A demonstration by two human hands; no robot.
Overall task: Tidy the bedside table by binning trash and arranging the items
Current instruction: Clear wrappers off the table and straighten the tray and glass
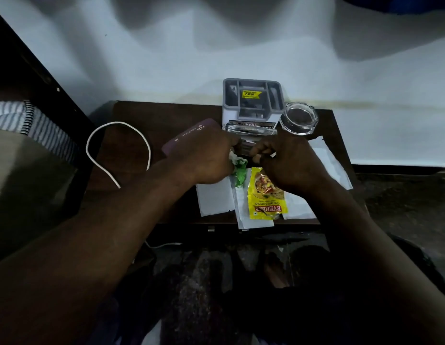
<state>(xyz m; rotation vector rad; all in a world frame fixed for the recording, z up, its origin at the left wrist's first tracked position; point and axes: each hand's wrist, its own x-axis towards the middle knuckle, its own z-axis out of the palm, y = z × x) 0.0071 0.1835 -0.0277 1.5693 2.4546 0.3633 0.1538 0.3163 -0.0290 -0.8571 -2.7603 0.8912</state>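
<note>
Surface (166,115): dark wood, set against pale wall.
Left hand (211,158): curled, pinching small silvery packet (244,148) at its left end.
Right hand (288,163): curled, pinching its right end, likely gathering trash.
Yellow sachet (265,195): on white papers (214,200), front edge, unsorted.
Grey organizer (252,95): rear, beside glass dish (298,118); probably for keepers.

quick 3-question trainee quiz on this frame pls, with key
1. True or false: the yellow sachet lies on white paper.
2. What stands just right of the grey organizer? A) glass dish B) mug C) bottle
3. Which hands hold the small packet?
Key: 1 true; 2 A, the glass dish; 3 both, left hand and right hand.
</note>
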